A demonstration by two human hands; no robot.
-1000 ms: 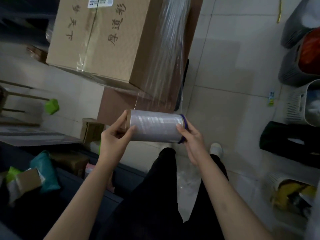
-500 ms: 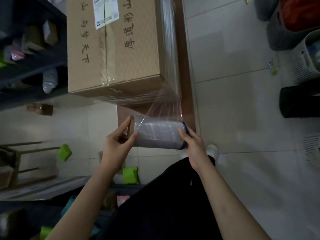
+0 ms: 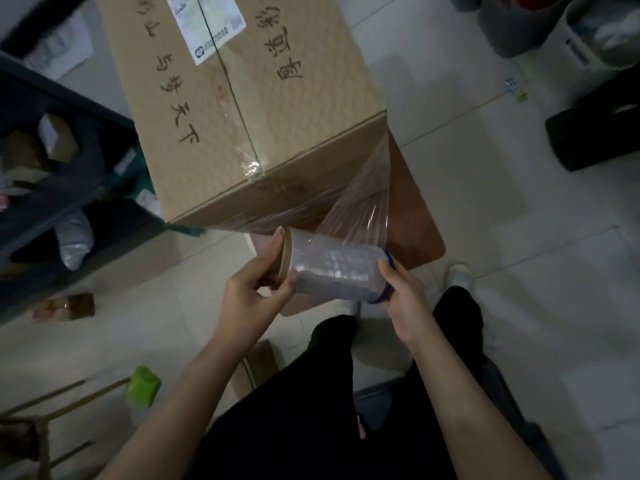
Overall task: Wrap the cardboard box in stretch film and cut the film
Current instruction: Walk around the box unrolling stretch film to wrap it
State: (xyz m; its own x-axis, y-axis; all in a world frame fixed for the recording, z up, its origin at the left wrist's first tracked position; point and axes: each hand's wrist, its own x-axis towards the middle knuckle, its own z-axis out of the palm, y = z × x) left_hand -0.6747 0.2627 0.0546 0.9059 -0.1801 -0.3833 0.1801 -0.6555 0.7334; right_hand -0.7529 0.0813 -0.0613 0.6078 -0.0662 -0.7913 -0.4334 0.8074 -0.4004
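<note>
Cardboard box (image 3: pixel 242 109), printed and labelled, sits on a brown tabletop (image 3: pixel 415 216), long axis running away. Clear stretch film (image 3: pixel 360 202) spans its near corner to the roll (image 3: pixel 332 268), lying crosswise. Left hand (image 3: pixel 252 292) and right hand (image 3: pixel 405 296) pinch its ends.

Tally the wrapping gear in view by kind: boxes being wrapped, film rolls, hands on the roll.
Cardboard box on the stand: 1
Stretch film roll: 1
Hands gripping the roll: 2, left hand and right hand
Total: 4
</note>
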